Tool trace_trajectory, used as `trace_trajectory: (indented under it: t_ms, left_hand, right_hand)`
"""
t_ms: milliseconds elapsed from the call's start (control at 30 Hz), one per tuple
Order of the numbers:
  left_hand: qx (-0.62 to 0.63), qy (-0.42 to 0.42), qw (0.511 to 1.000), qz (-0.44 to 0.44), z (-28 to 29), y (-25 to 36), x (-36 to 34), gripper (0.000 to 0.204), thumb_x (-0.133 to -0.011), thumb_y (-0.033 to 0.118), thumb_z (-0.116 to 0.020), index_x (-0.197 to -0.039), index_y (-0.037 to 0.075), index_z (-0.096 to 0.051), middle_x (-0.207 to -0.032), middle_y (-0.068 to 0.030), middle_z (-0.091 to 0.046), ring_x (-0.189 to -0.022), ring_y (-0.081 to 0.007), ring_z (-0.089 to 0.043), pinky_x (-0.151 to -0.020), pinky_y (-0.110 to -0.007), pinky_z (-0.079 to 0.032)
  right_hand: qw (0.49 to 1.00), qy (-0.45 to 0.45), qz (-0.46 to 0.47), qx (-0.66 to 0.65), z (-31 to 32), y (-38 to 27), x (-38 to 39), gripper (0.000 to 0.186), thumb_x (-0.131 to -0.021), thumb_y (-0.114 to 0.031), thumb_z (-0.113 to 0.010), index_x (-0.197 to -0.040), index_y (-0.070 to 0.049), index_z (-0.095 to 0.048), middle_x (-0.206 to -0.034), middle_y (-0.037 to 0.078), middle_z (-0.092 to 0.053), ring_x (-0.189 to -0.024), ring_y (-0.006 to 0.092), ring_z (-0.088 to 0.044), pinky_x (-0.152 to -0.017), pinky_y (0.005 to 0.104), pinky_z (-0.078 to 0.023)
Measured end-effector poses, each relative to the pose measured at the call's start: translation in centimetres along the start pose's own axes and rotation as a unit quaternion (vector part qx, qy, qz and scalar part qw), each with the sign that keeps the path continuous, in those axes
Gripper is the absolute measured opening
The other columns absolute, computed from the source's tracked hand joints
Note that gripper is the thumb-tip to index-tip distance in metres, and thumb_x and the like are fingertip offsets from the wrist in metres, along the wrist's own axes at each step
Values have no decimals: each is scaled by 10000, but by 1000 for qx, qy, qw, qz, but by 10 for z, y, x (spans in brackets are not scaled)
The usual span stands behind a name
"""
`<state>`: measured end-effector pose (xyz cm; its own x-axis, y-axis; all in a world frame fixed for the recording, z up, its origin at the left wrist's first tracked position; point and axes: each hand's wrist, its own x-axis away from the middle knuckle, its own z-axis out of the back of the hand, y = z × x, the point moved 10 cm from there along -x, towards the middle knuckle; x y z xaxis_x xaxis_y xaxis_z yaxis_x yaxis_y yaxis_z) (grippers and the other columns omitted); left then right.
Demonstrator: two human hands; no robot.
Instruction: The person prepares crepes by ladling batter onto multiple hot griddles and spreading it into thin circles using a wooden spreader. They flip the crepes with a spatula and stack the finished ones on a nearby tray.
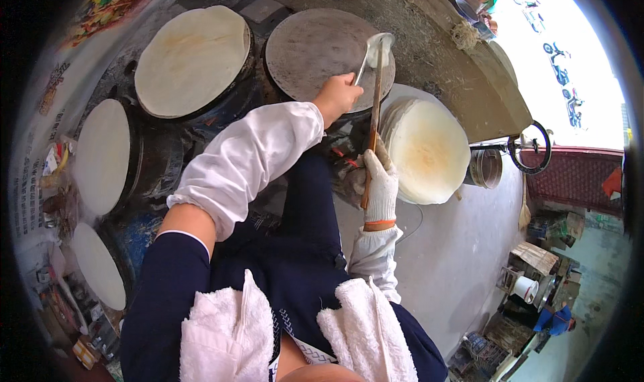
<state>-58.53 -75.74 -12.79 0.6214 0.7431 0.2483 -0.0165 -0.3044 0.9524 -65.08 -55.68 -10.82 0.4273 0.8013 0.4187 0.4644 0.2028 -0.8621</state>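
Note:
My bare left hand is closed around the thin metal handle of a ladle, which reaches up over the edge of a bare, dark round griddle. In a white glove, my right hand grips a long wooden stick. The stick's far end meets the ladle's head, where white batter coats both; their exact shapes are hard to make out there. Just right of the gloved hand lies a stack of thin round pancakes, browned in the middle.
Thin white sheets cover other round griddles at the upper left, left and lower left. A tan counter panel runs along the upper right, with a black handwheel at its corner. Clutter lines the right wall.

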Motion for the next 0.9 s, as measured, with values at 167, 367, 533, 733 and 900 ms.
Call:
trace_trajectory:
  t_ms: [167,367,533,733,900]
  left_hand:
    - [-579,172,786,-134,33,1,-9,609,-895,152,-583,-1483,214,-439,-1007,-178,-677,-831,-406,-674,-735,-531,-524]
    - [-584,251,755,-160,77,67,-12,537,-928,182,-564,-1456,167,-468,-1031,-168,-679,-870,-376,-678,-764,-501,-535]
    - [-439,330,752,-364,105,179,37,398,-944,189,-553,-1340,159,-563,-968,-173,-679,-849,-406,-659,-729,-516,-512]
    - [-163,212,961,-77,134,62,58,366,-966,273,-658,-1247,44,-611,-683,57,-499,-538,-21,-433,-489,-209,-331]
    - [-8,211,974,79,137,-42,163,241,-950,194,-651,-1117,21,-643,-633,43,-484,-462,-44,-413,-431,-239,-321]
  right_hand:
    - [979,143,58,-135,28,13,-20,514,-982,-123,-585,-1483,-137,-471,-794,3,-589,-493,73,-456,-392,224,-332]
    - [993,80,-32,-86,-32,68,-86,483,-1014,-139,-534,-1485,-224,-469,-784,9,-587,-504,98,-481,-400,250,-371]
    - [986,134,23,-92,-9,66,-106,448,-1018,-143,-520,-1459,-214,-490,-754,-1,-542,-482,97,-459,-371,257,-357]
    - [979,185,76,-49,-41,46,-196,439,-949,-206,-577,-1387,-180,-578,-795,13,-578,-576,120,-514,-472,313,-434]
    - [982,93,94,134,-56,23,-244,475,-927,-167,-583,-1386,-46,-588,-1005,85,-697,-822,189,-607,-817,328,-495]
